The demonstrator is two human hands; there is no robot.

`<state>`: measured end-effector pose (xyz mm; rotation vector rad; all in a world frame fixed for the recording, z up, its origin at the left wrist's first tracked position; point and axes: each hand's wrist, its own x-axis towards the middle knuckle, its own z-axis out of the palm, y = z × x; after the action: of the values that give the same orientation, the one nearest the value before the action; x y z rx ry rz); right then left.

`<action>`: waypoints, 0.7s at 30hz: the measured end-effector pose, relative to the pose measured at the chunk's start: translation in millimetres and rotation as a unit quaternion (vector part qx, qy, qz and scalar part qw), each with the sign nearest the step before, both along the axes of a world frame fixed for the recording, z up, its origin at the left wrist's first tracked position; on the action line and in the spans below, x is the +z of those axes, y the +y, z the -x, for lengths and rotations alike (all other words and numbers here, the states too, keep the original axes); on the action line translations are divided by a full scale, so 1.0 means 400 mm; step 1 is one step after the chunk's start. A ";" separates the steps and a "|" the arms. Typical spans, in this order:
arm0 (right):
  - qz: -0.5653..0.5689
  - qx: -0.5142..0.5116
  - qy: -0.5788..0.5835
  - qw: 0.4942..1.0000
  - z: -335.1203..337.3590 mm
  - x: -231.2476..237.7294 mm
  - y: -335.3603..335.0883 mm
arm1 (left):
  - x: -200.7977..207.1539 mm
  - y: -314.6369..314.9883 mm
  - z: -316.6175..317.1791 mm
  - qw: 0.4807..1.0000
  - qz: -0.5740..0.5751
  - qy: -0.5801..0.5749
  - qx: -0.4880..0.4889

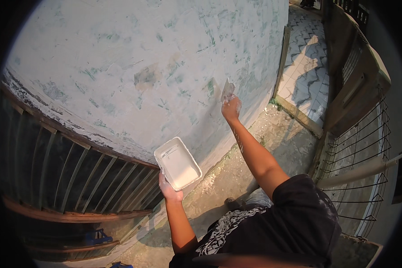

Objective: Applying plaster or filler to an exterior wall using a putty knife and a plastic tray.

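My left hand [169,190] is closed around the lower left edge of a white rectangular tray [157,155]. White paste [182,167] lies inside the tray, and some is smeared on its rim and my fingers. Up and to the right, my right hand [231,108] grips a putty knife [228,88], its blade at the wall surface; whether it touches is hard to tell. The wall [120,40] is coated in patchy white with green traces and a brownish patch [146,77]. White smears mark my right hand and forearm.
On the left stands a slatted wooden structure [71,174] below the wall's edge. A rough concrete strip [250,147] runs along the wall's foot. To the right are a wire rack [357,152], a low wall [362,89] and a tiled walkway [306,58]. Blue objects [100,236] sit lower left.
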<state>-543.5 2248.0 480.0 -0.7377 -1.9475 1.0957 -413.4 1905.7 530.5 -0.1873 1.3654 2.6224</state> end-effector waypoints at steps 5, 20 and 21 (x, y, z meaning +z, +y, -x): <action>-0.069 0.048 -0.050 0.995 0.046 0.005 -0.119 | 0.007 0.022 -0.011 0.998 -0.027 0.025 -0.045; -0.118 0.282 0.003 0.952 -0.218 0.239 -0.026 | -0.002 0.123 0.050 0.994 -0.062 -0.021 -0.093; -0.084 0.289 -0.012 0.954 -0.244 0.272 -0.013 | -0.001 0.137 0.057 0.993 -0.059 -0.027 -0.098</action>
<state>-445.8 2242.9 588.7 -0.0769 -2.3143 1.2286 -436.3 1960.5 530.0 -0.1024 1.1458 2.5058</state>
